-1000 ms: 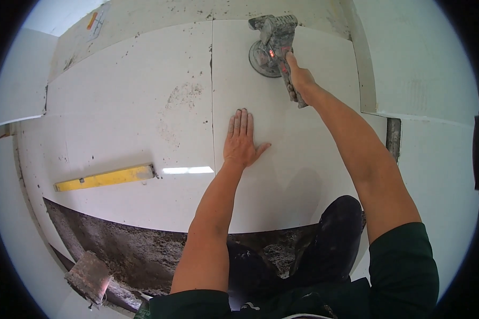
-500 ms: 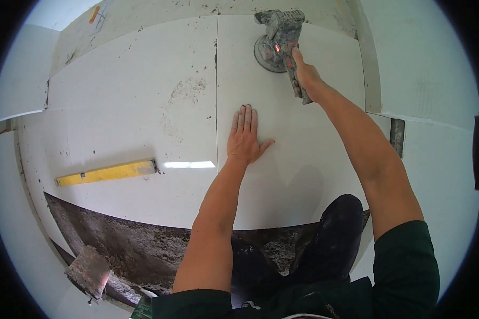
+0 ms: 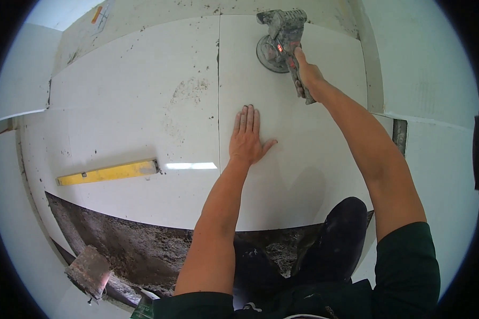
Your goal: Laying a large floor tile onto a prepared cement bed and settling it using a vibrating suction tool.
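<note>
With its fingers wrapped round the handle, my right hand (image 3: 310, 74) grips a dusty grey power tool, a tile vibrator (image 3: 287, 34) with a round suction-cup-like base and a small red lit display. The base rests on the far part of the right-hand white tile (image 3: 335, 127). My left hand (image 3: 246, 137) lies flat on the same tile near its left joint, fingers stretched forward and thumb out to the side. Nothing is in it. The arm on that side is straight.
A yellow spirit level (image 3: 107, 172) lies on the left white tile (image 3: 122, 111), which is speckled with mortar crumbs. Rough dark mortar (image 3: 127, 239) shows along the near tile edge by my knees. A mortar-crusted trowel (image 3: 89, 271) is at the lower left. Pale walls (image 3: 426, 69) flank the floor.
The whole view has shifted very slightly to the right. Both hands and the tool keep their places on the tile.
</note>
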Action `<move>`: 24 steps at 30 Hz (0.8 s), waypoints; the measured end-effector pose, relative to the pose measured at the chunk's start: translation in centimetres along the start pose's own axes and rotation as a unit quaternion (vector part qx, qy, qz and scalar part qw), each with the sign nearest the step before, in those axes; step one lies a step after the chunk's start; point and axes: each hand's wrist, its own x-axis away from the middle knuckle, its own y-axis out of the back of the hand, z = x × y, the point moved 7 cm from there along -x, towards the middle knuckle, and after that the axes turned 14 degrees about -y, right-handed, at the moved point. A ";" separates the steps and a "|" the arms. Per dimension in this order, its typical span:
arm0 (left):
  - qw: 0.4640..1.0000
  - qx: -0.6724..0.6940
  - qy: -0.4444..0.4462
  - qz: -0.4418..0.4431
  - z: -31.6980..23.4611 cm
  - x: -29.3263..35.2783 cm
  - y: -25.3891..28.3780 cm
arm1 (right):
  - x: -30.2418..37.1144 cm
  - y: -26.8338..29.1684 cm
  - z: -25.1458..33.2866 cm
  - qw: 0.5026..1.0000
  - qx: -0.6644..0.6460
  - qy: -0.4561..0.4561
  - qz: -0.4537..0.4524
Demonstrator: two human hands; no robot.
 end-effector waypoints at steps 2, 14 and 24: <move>1.000 -0.008 0.001 -0.005 0.0 0.0 0.1 | -0.2 0.1 0.1 1.000 0.000 0.010 -0.005; 1.000 -0.005 -0.001 -0.014 0.1 0.2 0.1 | -0.3 0.2 -0.1 1.000 0.024 0.007 -0.019; 1.000 -0.002 -0.008 -0.014 0.1 0.1 0.2 | -2.9 1.0 0.5 0.992 0.086 0.050 -0.084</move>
